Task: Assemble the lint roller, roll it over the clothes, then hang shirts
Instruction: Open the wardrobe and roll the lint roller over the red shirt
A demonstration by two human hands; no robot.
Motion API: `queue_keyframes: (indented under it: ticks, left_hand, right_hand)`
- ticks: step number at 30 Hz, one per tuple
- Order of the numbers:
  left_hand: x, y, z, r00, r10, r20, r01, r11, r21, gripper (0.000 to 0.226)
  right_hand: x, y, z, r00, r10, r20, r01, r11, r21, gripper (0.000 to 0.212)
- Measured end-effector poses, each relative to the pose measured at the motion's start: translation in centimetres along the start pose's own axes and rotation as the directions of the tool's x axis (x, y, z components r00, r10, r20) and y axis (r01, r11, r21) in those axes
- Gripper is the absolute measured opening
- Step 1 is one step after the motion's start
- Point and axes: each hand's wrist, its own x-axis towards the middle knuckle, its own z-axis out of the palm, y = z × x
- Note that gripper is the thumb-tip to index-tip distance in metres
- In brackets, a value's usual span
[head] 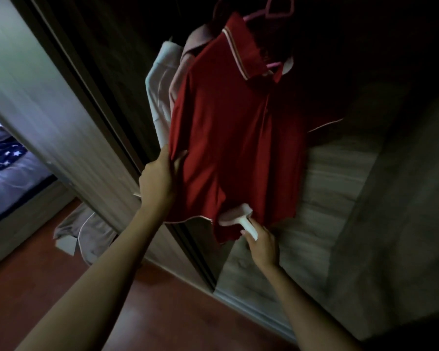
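Leftmost, a bed (8, 173) shows through the doorway, and a pale garment (86, 231) lies crumpled on the red-brown floor (61, 287) by the wardrobe door (51, 122). Next, the left hand (160, 178) pinches the left edge of the red polo shirt (238, 148), which hangs on a pink hanger (276, 8) in front of a pink and a white shirt. Further right, the right hand (262, 245) is closed around the white handle of the lint roller (236, 216), whose head lies just above the fingers, pressed against the shirt's lower hem.
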Motion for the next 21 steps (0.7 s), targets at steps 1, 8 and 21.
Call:
queue_keyframes:
  ticks: [1, 8, 21]
  left_hand:
    - [-0.1, 0.1, 0.0, 1.000, 0.014, -0.001, -0.015, 1.000, -0.010, 0.041]
    - [-0.4, -0.8, 0.6, 0.991, 0.133, -0.002, -0.133, 0.991, -0.030, 0.034]
    - [-1.0, -0.1, 1.2, 0.995, 0.089, 0.050, -0.087, 0.995, -0.054, 0.060]
  right_hand:
    - [-0.5, 0.5, 0.3, 1.000, 0.018, 0.017, -0.018, 0.999, -0.035, 0.045]
    - [1.8, -4.4, -5.3, 0.868, -0.049, -0.495, 0.158, 0.971, 0.181, 0.041]
    - [10.2, -4.5, -10.5, 0.900, -0.037, -0.434, 0.128, 0.975, 0.182, 0.040]
